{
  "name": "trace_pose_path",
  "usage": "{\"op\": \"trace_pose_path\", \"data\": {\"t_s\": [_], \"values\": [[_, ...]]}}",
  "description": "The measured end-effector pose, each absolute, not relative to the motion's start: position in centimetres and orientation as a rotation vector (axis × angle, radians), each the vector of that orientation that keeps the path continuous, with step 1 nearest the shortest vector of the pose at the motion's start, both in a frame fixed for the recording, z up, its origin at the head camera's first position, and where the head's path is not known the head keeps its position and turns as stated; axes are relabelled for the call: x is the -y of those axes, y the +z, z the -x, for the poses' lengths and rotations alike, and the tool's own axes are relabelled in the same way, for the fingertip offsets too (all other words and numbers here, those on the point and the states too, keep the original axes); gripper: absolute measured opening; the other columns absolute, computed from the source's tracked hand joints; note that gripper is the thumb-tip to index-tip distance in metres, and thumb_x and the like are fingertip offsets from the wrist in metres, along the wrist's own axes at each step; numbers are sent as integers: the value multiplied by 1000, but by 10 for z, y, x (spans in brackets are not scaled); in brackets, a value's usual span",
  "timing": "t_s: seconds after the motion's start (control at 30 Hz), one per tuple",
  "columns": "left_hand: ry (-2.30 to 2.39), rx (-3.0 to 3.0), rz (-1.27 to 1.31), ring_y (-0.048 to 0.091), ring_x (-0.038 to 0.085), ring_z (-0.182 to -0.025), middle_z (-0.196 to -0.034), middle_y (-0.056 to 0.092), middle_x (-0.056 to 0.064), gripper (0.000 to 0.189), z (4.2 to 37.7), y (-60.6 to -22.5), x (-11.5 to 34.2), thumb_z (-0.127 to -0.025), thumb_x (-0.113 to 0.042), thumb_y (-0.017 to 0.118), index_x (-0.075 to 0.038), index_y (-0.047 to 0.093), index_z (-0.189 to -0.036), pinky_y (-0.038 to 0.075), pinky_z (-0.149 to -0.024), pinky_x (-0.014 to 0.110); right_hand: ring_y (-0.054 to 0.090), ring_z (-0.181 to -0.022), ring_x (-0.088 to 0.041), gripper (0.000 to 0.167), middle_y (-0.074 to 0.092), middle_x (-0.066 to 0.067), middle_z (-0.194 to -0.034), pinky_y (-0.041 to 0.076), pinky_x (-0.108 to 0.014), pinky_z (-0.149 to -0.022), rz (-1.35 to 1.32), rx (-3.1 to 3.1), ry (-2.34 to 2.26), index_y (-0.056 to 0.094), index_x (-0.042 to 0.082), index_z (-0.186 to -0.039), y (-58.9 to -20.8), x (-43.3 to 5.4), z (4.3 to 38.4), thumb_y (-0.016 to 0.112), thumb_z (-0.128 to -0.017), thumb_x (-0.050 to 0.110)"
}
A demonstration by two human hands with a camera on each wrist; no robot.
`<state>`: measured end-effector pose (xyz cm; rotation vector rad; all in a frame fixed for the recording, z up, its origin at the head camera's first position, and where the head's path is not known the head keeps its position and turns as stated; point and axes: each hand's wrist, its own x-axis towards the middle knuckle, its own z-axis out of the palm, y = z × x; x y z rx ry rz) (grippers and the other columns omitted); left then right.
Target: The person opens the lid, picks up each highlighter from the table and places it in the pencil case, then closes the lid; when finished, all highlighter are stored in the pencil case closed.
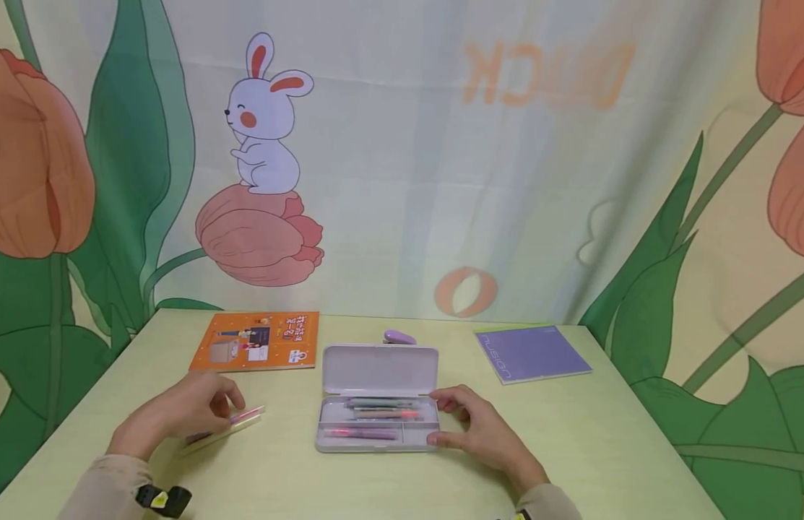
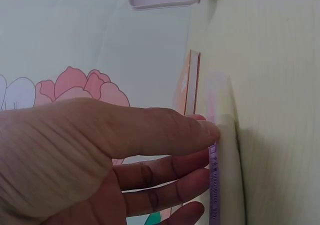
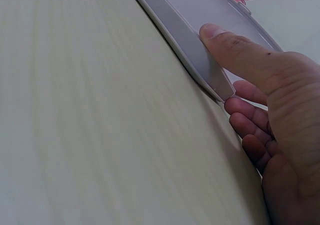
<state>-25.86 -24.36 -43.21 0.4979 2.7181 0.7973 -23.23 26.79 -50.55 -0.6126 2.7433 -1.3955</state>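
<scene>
My left hand (image 1: 183, 410) pinches a purple highlighter (image 2: 214, 187) between thumb and fingers, low over the left side of the table. Right beside it lies a pale yellow highlighter (image 2: 230, 170), parallel to it. An opened lilac pencil case (image 1: 380, 368) stands at the middle, lid tilted back. In its rear compartment are several pens (image 1: 375, 403); a purple pen (image 1: 369, 434) lies in the front one, left of a small divider. My right hand (image 1: 480, 430) grips the case's right end, thumb on the near rim (image 3: 192, 60) and fingers at the end wall.
An orange book (image 1: 261, 343) lies at the back left of the yellow table (image 1: 375, 491). Behind the case is a small purple object (image 1: 399, 336). A purple notebook (image 1: 534, 354) lies at the back right. A printed curtain (image 1: 388, 180) hangs behind the table.
</scene>
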Motion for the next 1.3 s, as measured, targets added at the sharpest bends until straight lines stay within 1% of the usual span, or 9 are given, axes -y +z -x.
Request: {"op": "trace_pose_path", "data": {"t_s": [0.13, 0.33, 0.5, 0.7, 0.9, 1.3], "values": [[783, -2726, -514, 58, 19, -86, -90, 64, 2, 20, 259, -434, 243, -90, 1, 84, -11, 80, -105, 51, -73, 33, 60, -120, -26, 68, 69, 2, -125, 48, -33, -103, 611, -2743, -1397, 70, 18, -144, -505, -268, 232, 99, -85, 33], [747, -2759, -507, 57, 19, -86, -89, 64, 2, 20, 259, -435, 241, -91, 4, 79, -10, 80, -106, 50, -75, 35, 60, -119, -25, 67, 68, 0, -124, 49, -33, -103, 621, -2745, -1394, 70, 17, -144, -505, -268, 232, 98, -86, 34], [753, -2756, -485, 58, 20, -85, -89, 63, 3, 21, 261, -439, 242, -91, 4, 81, -10, 77, -107, 51, -74, 36, 60, -119, -25, 67, 69, 0, -125, 49, -33, -103, 629, -2747, -1396, 69, 17, -145, -506, -269, 231, 98, -86, 35], [759, -2769, -498, 57, 20, -85, -88, 61, 4, 24, 262, -443, 242, -89, 6, 81, -11, 73, -104, 49, -74, 35, 59, -119, -25, 68, 68, 0, -125, 48, -33, -103, 627, -2740, -1403, 69, 18, -145, -506, -269, 232, 98, -86, 35], [746, -2781, -508, 56, 21, -85, -87, 60, 4, 25, 264, -444, 242, -89, 8, 79, -11, 73, -104, 49, -75, 37, 59, -120, -26, 68, 68, 1, -126, 48, -33, -104, 622, -2730, -1410, 69, 19, -145, -506, -269, 232, 98, -86, 34], [728, -2814, -518, 57, 20, -84, -88, 61, 3, 24, 264, -443, 241, -92, 7, 79, -13, 74, -105, 49, -74, 34, 60, -121, -25, 68, 69, 1, -126, 48, -34, -104, 615, -2737, -1394, 69, 19, -146, -504, -268, 231, 98, -86, 33]]}}
